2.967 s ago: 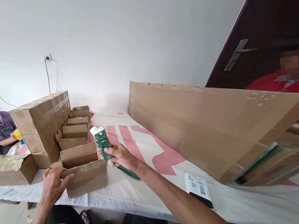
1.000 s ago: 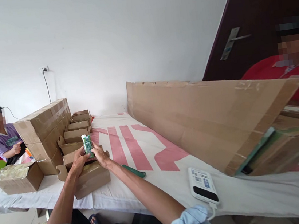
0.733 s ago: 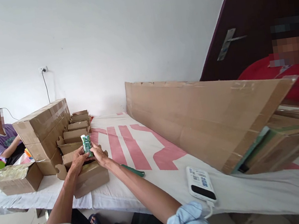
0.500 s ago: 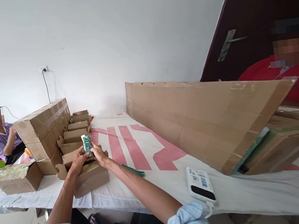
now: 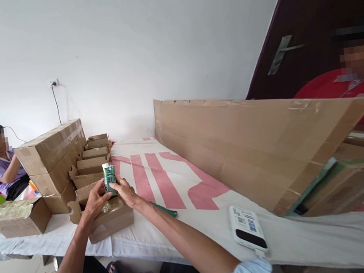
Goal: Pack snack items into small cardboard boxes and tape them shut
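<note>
A small green printed pack with a white end (image 5: 110, 180) is held upright above an open cardboard box (image 5: 112, 221). My left hand (image 5: 96, 198) grips its left side, fingers closed around the lower part. From the right, my right hand (image 5: 125, 191) holds it too, with the thumb pressed on its front. The pack's back is hidden, and I cannot make out its print. Below my hands, a shiny clear wrapping shows at the mouth of the box, whose flap stands up on the left.
Open boxes (image 5: 93, 163) line up behind, beside stacked closed boxes (image 5: 50, 158). A taped box (image 5: 20, 217) sits at left. A long cardboard panel (image 5: 246, 141) crosses the right. A green tool (image 5: 164, 209) and a white cabled device (image 5: 248, 228) lie on the sheet. Two people sit at either side.
Both hands have shifted slightly right with the pack. The pack's printed face has turned, and my right thumb now lies across its front.
</note>
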A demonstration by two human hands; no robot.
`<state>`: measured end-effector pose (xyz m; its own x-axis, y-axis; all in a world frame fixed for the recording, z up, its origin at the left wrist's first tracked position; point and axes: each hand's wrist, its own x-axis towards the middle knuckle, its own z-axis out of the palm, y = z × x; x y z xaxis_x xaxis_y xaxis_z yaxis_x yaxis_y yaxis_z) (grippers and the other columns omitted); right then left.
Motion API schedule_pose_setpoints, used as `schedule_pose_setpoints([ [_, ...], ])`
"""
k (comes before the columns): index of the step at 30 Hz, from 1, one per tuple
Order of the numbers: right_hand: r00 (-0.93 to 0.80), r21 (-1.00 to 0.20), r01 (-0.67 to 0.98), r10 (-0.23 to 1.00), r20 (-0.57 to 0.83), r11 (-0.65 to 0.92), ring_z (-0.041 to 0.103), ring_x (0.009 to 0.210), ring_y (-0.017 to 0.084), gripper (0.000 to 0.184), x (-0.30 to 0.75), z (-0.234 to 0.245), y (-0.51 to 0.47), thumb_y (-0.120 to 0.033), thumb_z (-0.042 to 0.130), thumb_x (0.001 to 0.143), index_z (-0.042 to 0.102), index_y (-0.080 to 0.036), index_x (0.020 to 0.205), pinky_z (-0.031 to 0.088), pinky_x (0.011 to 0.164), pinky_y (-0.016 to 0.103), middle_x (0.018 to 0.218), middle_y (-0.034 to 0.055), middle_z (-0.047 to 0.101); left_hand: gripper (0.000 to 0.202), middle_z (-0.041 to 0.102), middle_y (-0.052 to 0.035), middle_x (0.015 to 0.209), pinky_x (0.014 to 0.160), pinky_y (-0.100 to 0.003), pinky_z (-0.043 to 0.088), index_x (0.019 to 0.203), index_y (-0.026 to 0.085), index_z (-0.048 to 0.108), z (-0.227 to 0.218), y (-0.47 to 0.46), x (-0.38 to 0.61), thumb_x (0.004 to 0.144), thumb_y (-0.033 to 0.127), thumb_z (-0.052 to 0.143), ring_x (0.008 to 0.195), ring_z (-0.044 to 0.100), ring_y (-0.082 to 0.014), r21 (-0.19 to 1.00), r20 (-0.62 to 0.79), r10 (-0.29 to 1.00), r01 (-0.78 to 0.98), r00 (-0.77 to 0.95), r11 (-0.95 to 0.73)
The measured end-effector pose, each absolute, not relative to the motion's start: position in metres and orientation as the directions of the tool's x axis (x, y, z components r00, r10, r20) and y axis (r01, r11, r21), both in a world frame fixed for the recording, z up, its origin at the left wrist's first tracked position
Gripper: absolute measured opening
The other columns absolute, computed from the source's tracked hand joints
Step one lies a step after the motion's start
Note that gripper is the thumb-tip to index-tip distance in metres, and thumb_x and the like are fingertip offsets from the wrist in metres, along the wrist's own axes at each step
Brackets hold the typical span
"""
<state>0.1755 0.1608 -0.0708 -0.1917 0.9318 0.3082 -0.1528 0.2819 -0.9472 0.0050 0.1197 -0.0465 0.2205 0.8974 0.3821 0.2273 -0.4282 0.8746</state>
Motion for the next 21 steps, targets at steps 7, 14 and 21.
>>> schedule_pose_setpoints([
  [7,-0.186,-0.870,-0.357,0.887,0.422,0.339,0.065,0.095,0.021,0.042,0.224,-0.043,0.164,-0.047,0.079,0.082,0.071,-0.023,0.116,0.054,0.086,0.033,0.109,0.0031,0.075,0.073,0.070,-0.0136,0.141,0.108,-0.051,0.054,0.155,0.027,0.057,-0.039,0.059,-0.004,0.084,0.024,0.075,0.128,0.070,-0.0383,0.137,0.007,0.935,0.926,0.355,-0.352],
  [14,-0.231,-0.870,-0.123,0.839,0.492,0.477,0.062,0.097,0.021,0.043,0.267,-0.021,0.178,-0.044,0.075,0.083,0.071,-0.020,0.118,0.051,0.088,0.035,0.108,0.0041,0.074,0.078,0.067,-0.0103,0.153,0.114,-0.047,0.048,0.157,0.031,0.056,-0.033,0.018,0.012,0.081,0.016,0.066,0.138,0.065,-0.0356,0.248,-0.111,0.801,0.797,0.588,-0.551],
  [21,-0.471,-0.905,0.161,0.837,0.279,0.393,0.063,0.088,0.021,0.050,0.257,-0.058,0.201,-0.033,0.070,0.072,0.072,-0.017,0.120,0.050,0.075,0.032,0.104,0.0035,0.073,0.077,0.069,-0.0094,0.148,0.113,-0.051,0.043,0.150,0.032,0.061,-0.025,-0.008,0.025,0.077,0.011,0.065,0.134,0.063,-0.0360,0.273,-0.110,0.739,0.735,0.665,-0.621],
])
